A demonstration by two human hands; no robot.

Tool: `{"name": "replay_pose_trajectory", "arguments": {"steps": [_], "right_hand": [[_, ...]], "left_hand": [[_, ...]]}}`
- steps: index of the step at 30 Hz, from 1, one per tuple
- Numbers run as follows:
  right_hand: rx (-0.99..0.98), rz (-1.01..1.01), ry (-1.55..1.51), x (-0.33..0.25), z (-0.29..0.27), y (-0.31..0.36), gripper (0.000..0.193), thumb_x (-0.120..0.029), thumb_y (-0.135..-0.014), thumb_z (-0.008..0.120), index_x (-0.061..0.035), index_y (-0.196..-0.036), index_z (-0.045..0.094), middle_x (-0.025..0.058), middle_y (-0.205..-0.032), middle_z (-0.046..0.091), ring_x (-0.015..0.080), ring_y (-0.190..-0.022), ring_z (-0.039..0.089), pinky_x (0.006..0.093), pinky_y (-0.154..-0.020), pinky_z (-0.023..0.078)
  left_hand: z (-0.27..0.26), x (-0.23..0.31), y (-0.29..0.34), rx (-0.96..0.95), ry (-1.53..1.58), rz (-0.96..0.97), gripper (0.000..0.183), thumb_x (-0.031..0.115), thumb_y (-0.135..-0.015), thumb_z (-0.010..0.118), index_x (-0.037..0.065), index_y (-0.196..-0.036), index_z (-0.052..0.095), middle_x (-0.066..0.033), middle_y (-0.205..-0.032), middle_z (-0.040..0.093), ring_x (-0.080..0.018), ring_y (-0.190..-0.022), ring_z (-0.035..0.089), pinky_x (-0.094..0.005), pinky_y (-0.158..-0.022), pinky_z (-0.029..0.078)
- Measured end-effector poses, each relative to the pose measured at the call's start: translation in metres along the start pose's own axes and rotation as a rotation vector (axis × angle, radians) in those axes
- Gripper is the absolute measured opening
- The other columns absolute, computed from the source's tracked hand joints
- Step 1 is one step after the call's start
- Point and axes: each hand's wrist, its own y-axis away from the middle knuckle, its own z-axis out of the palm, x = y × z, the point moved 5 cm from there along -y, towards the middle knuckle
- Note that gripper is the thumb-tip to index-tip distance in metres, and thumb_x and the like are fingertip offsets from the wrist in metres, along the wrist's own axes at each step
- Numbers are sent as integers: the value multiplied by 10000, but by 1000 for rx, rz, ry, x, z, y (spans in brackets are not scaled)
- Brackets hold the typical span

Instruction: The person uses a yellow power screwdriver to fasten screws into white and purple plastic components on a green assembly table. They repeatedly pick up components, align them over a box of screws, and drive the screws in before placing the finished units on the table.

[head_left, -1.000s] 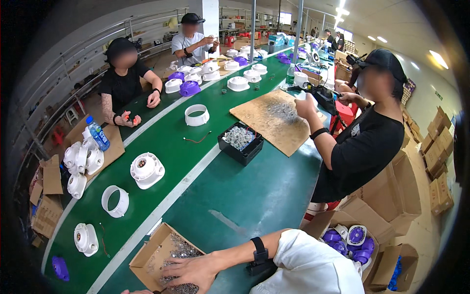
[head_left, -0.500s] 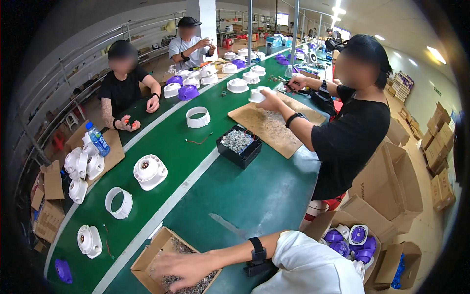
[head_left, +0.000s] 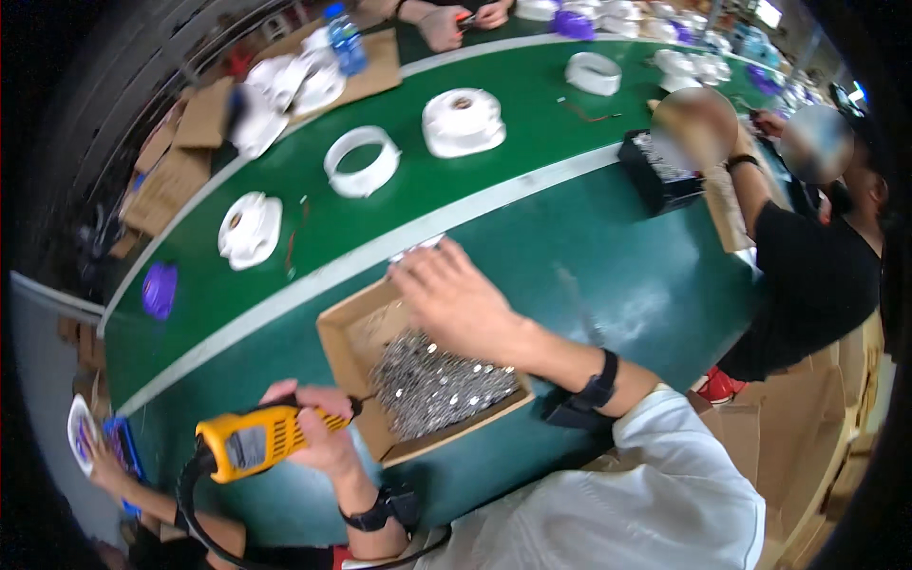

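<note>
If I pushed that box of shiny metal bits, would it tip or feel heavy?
It probably wouldn't tip: the cardboard box looks low and wide on the green table. It may feel heavy for its size, since so many metal bits are inside. Being thin cardboard, it might bend if squeezed.

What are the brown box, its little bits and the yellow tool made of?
Brown box: likely matte cardboard, with thin dull walls. Little bits: probably shiny metal, given silvery glints. Yellow tool: seemingly smooth hard plastic; its slotted casing looks moulded.

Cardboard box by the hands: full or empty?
Partly full: small metal parts cover much of the open cardboard box, but bare cardboard shows toward its far left.
</note>
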Motion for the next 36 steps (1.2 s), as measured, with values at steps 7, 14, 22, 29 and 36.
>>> {"name": "replay_pose_trajectory", "arguments": {"steps": [7,14,22,29,36], "right_hand": [[-16,-7,-50,-7,-1,-1,528,-190,-759,622,23,-1221,480,205,-1202,475,343,-1180,416,507,-1054,252],[-58,-10,-52,-7,-2,-4,573,-160,-743,676,-13,-1253,459,169,-1191,462,317,-1165,422,482,-1041,278],[-45,-2,-41,-6,-1,-2,576,-151,-734,682,-16,-1251,467,163,-1189,459,310,-1159,424,485,-1056,266],[-49,-17,-30,-6,-2,-2,539,-206,-752,655,9,-1222,500,195,-1177,486,330,-1157,428,478,-1060,249],[-41,-7,-38,-5,-1,-1,516,-187,-741,654,9,-1196,510,191,-1164,489,328,-1150,430,472,-1055,260]], "left_hand": [[-4,6,3,-25,51,-42,435,277,-861,625,2,-1117,405,-74,-574,495,-157,-434,455,-288,-424,411],[-2,8,3,-20,17,-18,438,289,-866,618,-1,-1107,395,-78,-572,491,-160,-433,455,-291,-406,401],[-11,34,-5,27,14,78,467,410,-922,492,24,-1141,347,-69,-563,447,-153,-431,429,-283,-393,369],[-15,50,-4,129,106,161,454,455,-934,416,53,-1141,372,-50,-588,458,-136,-432,408,-279,-394,358],[-36,85,-10,109,142,366,427,432,-952,388,53,-1148,414,-54,-629,478,-150,-453,436,-267,-440,373]]}}
